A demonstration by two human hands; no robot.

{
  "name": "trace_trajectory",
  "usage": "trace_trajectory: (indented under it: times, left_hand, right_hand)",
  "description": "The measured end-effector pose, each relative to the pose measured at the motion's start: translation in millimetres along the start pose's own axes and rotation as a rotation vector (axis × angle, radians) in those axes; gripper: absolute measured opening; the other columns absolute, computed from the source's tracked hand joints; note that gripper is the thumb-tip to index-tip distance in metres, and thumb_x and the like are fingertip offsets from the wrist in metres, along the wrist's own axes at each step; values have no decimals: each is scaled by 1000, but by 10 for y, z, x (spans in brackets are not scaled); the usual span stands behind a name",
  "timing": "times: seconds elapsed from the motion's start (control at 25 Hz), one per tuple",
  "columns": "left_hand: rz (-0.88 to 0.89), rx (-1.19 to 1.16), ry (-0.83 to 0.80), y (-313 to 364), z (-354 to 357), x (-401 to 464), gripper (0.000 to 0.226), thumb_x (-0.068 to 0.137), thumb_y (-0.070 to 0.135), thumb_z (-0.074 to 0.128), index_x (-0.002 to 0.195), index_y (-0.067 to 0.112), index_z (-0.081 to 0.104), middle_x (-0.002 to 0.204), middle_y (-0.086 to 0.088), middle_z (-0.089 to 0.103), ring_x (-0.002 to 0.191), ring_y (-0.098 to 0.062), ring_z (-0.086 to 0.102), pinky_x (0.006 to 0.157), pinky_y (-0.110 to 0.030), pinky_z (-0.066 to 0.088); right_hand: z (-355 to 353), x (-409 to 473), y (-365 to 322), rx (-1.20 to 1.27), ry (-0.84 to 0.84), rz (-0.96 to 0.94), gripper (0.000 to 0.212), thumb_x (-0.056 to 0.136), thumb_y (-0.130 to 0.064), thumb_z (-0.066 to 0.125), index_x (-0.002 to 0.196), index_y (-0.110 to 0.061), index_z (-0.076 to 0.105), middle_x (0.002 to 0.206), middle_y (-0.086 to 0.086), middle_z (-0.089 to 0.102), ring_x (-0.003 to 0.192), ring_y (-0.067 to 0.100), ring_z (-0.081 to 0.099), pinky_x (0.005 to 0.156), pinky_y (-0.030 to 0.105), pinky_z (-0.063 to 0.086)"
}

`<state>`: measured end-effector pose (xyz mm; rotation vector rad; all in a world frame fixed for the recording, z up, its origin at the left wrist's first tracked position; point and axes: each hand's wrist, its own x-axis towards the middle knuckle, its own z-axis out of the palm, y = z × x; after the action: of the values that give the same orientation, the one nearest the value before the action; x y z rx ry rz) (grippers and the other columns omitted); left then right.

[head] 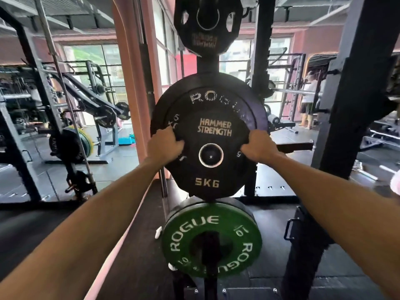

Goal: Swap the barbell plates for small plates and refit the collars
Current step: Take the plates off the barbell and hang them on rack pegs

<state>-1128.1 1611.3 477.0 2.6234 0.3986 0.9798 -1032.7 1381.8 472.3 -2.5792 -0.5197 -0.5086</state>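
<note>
Black 5 kg plate [213, 148], marked Hammer Strength, sat on the middle peg [211, 156] of the storage rack [263, 61], in front of a larger black Rogue plate [216, 92]. Left hand [165, 145] gripped its left edge with curled fingers; right hand [258, 146] gripped its right edge likewise. Below hung a green Rogue plate [211, 239]; above, another black plate [206, 24].

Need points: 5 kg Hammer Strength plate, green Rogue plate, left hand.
5 kg plate [214, 128]: head view, on its printed face.
Green plate [194, 224]: head view, on its lettered green face.
Left hand [165, 142]: head view, on its back, gripping the plate.
</note>
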Motion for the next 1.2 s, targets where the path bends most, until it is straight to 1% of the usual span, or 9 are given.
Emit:
trace_trajectory:
  times: [0.2, 0.32, 0.4, 0.52, 0.68, 0.88, 0.96, 1.04, 1.2]
  left_hand:
    - [-6, -29, -17, -219, 390, 310, 49, 90, 38, 57, 126, 6, 45, 108, -17, 67, 99, -40, 64, 88, -46, 50]
    - [-6, 83, -47, -327, 600, 496, 66, 94, 45, 48, 140, 6, 24, 110, -19, 65, 97, -43, 64, 85, -48, 48]
    - [11, 169, -31, -374, 690, 594, 64, 96, 47, 41, 140, 5, 21, 107, -21, 66, 94, -43, 64, 81, -47, 47]
    - [50, 244, -3, -390, 766, 733, 53, 96, 46, 37, 131, 7, 29, 103, -22, 66, 89, -42, 63, 74, -42, 42]
    - [21, 316, -4, -333, 899, 979, 49, 96, 42, 37, 132, 8, 31, 101, -20, 66, 88, -39, 63, 70, -39, 34]
    - [-30, 368, -5, -307, 1040, 1176, 58, 95, 40, 38, 142, 9, 23, 101, -19, 67, 89, -37, 65, 70, -38, 33]
    - [-37, 384, -81, -259, 959, 1156, 63, 97, 41, 37, 147, 8, 16, 108, -20, 66, 95, -36, 65, 74, -38, 35]
    - [-58, 370, -177, -222, 854, 1144, 68, 98, 42, 34, 151, 10, 8, 124, -21, 60, 109, -36, 60, 87, -41, 39]
    - [-48, 240, -266, -223, 710, 1002, 72, 95, 51, 40, 149, 9, 18, 137, -19, 51, 122, -38, 52, 98, -45, 39]
  right_hand:
    - [192, 356, 70, -8, -5, -18, 18, 78, -20, 60, 82, -11, 45, 81, 7, 55, 84, 34, 60, 73, 36, 47]
    - [265, 589, 93, -111, -46, -24, 45, 86, -34, 60, 117, -6, 42, 112, 18, 62, 105, 40, 61, 86, 44, 47]
    - [268, 710, 94, -218, -56, -28, 68, 91, -41, 54, 138, -4, 20, 118, 20, 62, 106, 39, 62, 88, 44, 44]
    - [242, 893, 85, -359, -100, -57, 64, 93, -45, 44, 136, -8, 15, 114, 19, 64, 92, 33, 63, 85, 41, 41]
    - [355, 1170, 77, -484, -163, 11, 63, 93, -48, 38, 138, -11, 12, 119, 15, 63, 110, 33, 59, 81, 39, 31]
    - [492, 1394, 55, -553, -209, 137, 67, 91, -50, 39, 139, -10, 12, 117, 14, 65, 113, 32, 59, 81, 39, 32]
    - [500, 1314, 45, -528, -175, 125, 62, 92, -47, 39, 136, -10, 16, 115, 15, 65, 112, 33, 59, 83, 39, 34]
    - [535, 1200, 70, -491, -105, 89, 53, 95, -42, 38, 134, -11, 20, 119, 16, 63, 112, 33, 59, 81, 39, 34]
    - [468, 870, 159, -411, -168, 36, 61, 94, -41, 45, 140, -12, 19, 130, 17, 55, 116, 36, 56, 87, 42, 39]
